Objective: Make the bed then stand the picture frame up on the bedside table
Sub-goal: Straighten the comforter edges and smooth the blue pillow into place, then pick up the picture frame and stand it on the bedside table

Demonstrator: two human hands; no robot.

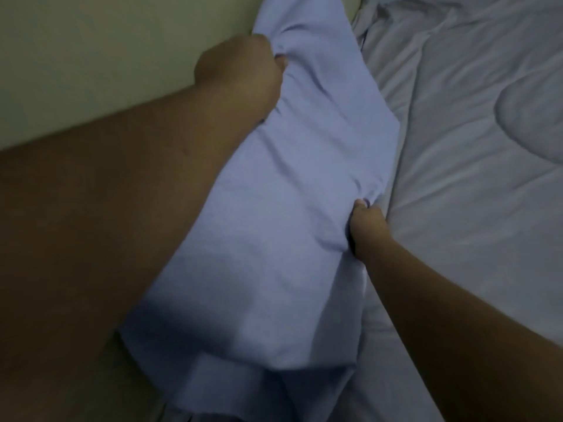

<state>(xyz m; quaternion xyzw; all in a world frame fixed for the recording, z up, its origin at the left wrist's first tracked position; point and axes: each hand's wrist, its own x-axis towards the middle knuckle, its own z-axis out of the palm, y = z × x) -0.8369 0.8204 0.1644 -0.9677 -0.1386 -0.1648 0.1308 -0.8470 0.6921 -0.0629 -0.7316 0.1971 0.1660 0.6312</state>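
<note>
A pale blue sheet (274,208) runs in a long band from the top middle of the view down to the bottom. My left hand (243,68) is clenched on its upper edge, close to the wall. My right hand (365,226) pinches the sheet's right edge lower down, thumb on top. Between the two hands the cloth is creased and pulled. To the right lies a rumpled white quilted duvet (472,147) on the bed. No picture frame or bedside table shows in this view.
A pale yellow-green wall (106,56) fills the upper left, right beside the bed. My left forearm crosses the left half of the view. A bit of pillow or cloth (356,7) shows at the top edge.
</note>
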